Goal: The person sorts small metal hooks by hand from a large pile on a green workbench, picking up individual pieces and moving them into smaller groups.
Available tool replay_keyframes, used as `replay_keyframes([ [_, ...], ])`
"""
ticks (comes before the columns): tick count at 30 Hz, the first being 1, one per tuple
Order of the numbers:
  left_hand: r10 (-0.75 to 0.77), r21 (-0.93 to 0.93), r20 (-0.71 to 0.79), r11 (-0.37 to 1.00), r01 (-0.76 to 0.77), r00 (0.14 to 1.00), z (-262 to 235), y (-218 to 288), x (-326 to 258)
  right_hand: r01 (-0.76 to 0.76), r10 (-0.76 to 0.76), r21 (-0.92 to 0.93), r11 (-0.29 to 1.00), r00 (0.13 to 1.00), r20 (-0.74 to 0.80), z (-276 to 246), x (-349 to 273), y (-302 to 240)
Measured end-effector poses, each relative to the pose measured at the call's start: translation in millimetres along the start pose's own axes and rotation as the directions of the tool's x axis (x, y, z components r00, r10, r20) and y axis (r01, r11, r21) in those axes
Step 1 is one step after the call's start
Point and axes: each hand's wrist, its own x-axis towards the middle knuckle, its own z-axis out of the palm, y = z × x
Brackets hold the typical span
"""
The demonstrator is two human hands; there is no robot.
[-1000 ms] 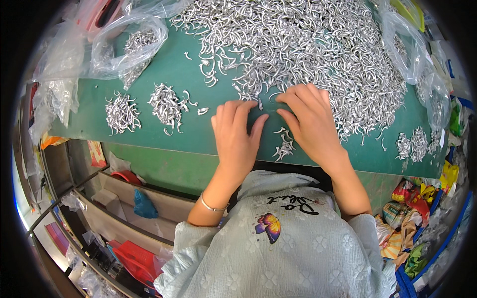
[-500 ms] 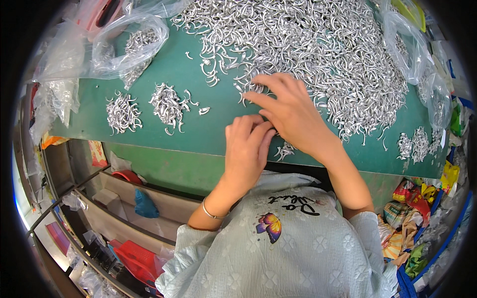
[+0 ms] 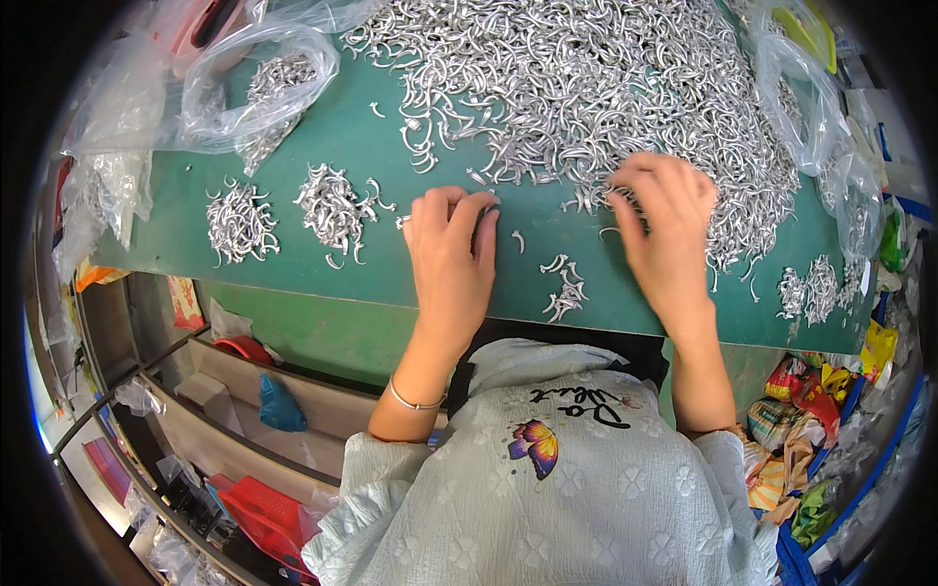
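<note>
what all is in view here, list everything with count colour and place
curved metal pieces: one big heap, silver, far middle to right of the table
small sorted piles: two at left, one near the front edge between the hands, two at right edge, silver
table: one, green top
clear bag with pieces: one, far left
other clear bags: several, left and right edges
red bins: a few, lower left below the table
blue cloth or bag: one, on the shelf below
coloured wrappers: a bunch, lower right
bracelet: one, silver, left wrist
left hand: flat on the table by loose pieces
right hand: on the heap's edge
</note>
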Motion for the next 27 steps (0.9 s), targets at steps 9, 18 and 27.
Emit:
replay_keyframes([
  [9,-0.008,-0.064,0.031,0.998,0.01,0.999,-11.0,10.3,-26.9,0.026,-0.031,0.065,0.998,0.997,0.069,4.0,-1.5,-6.1],
  [18,-0.027,-0.278,0.106,0.959,0.056,0.994,-2.0,28.7,-37.3,-0.009,0.009,-0.014,1.0,1.0,0.021,22.8,-7.4,-11.6],
  [27,0.088,-0.324,0.203,0.946,-0.018,0.975,-0.3,34.3,-34.2,0.001,-0.001,-0.002,1.0,0.998,-0.059,14.5,-10.0,-1.0],
])
